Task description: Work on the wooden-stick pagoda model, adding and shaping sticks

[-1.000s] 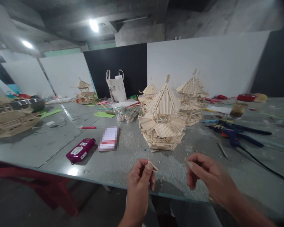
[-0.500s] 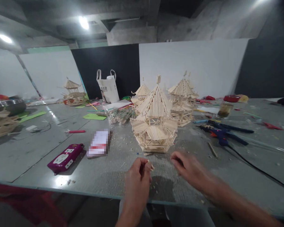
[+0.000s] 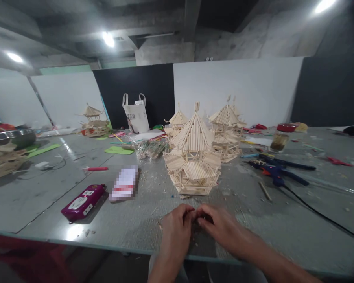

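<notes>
My left hand (image 3: pixel 177 225) is closed in a pinch over the near edge of the table. Half a second ago small pale wooden stick pieces showed between its thumb and finger; now the fingers hide them. My right hand (image 3: pixel 220 226) meets it fingertip to fingertip, also pinched, and whatever lies in it is too small and covered to make out. Just beyond both hands stands a pavilion model (image 3: pixel 194 157) built of pale wooden sticks, with a pointed upper roof and a wider lower one. Neither hand touches it.
More stick pavilions (image 3: pixel 227 125) stand behind. On the right lie a blue glue gun (image 3: pixel 275 175) with its cable, pliers (image 3: pixel 295 162) and a glass jar (image 3: pixel 279 141). Leftward are a purple power strip (image 3: pixel 84 202), a blurred white item (image 3: pixel 124 182) and a plastic bag of sticks (image 3: pixel 152 148).
My right hand has moved left and down from beside the model to meet my left hand. The stick pieces in the left fingers are now hidden. The view has tilted slightly upward.
</notes>
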`<state>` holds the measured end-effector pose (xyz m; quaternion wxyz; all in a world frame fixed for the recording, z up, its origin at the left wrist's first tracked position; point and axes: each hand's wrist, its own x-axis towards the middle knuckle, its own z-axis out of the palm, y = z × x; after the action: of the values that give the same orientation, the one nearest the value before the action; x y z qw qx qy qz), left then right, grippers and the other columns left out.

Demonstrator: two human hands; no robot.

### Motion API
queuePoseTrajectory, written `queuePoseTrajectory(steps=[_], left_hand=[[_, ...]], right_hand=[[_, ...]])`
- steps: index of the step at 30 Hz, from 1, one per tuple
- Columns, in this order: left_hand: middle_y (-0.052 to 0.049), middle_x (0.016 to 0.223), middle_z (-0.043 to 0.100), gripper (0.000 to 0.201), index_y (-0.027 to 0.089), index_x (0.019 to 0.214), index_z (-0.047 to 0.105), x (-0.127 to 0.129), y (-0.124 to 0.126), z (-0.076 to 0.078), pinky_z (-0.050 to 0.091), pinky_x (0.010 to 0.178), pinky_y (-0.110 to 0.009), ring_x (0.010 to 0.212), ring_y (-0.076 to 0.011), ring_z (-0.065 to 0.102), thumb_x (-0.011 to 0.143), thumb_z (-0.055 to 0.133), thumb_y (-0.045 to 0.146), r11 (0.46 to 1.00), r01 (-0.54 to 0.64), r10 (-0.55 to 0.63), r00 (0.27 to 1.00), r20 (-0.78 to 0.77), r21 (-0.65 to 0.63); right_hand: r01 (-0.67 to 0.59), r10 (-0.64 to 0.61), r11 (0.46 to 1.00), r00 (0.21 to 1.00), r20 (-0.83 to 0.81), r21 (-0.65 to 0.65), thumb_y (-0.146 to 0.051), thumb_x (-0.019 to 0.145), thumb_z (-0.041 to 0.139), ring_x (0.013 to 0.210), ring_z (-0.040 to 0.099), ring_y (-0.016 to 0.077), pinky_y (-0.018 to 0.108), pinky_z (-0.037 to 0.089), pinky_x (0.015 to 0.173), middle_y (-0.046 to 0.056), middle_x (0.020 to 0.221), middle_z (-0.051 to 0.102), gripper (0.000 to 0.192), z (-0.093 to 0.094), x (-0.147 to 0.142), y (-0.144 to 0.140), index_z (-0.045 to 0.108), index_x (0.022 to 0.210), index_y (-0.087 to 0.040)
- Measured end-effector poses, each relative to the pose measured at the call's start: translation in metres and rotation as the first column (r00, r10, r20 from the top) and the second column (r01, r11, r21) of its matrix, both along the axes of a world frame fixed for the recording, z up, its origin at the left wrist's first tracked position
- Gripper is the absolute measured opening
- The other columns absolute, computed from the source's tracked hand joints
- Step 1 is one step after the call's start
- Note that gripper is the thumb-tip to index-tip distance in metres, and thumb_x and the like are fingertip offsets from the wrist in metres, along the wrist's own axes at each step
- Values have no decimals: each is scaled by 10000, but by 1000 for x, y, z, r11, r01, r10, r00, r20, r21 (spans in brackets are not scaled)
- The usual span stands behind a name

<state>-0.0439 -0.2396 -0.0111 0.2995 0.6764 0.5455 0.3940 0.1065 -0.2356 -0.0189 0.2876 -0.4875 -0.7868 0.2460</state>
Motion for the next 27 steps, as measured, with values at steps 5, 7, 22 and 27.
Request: queuePoseTrajectory(steps=[5, 7, 22, 27], left_hand=[[-6, 601, 643, 182, 172, 884, 648, -2, 4, 1, 361, 489, -256, 450, -150, 529, 816, 507, 266, 999, -37, 40, 995, 94, -33], [-2, 659, 655, 182, 178, 891, 585, -2, 1, 3, 350, 403, -230, 389, -120, 503, 825, 501, 325, 997, -12, 27, 984, 178, -82], [76, 427, 426, 320, 159, 645, 619, -7, -36, -5, 291, 362, -159, 365, -61, 377, 682, 666, 474, 980, 97, -13, 903, 429, -175], [58, 462, 488, 271, 178, 625, 623, -5, -48, 1, 327, 413, -172, 403, -78, 454, 711, 644, 434, 997, 50, -32, 948, 317, -51]], right_hand=[[112, -119, 990, 990, 72, 91, -191, 869, 432, 810, 555, 219, 351, 371, 750, 91, 849, 634, 211, -2, 23, 2, 637, 837, -157], [115, -119, 991, 991, 56, 61, -253, 893, 436, 727, 556, 189, 315, 392, 685, 67, 788, 626, 228, 3, 25, -5, 639, 843, -161], [-80, 17, 967, 968, -252, -240, -323, 869, 487, 419, 450, 61, 143, 303, 406, -39, 511, 479, 236, 10, 5, -45, 597, 761, -144], [-165, 127, 973, 966, -224, -162, -235, 841, 433, 433, 468, 48, 131, 289, 413, -27, 530, 484, 257, 19, 9, -54, 545, 627, -148]])
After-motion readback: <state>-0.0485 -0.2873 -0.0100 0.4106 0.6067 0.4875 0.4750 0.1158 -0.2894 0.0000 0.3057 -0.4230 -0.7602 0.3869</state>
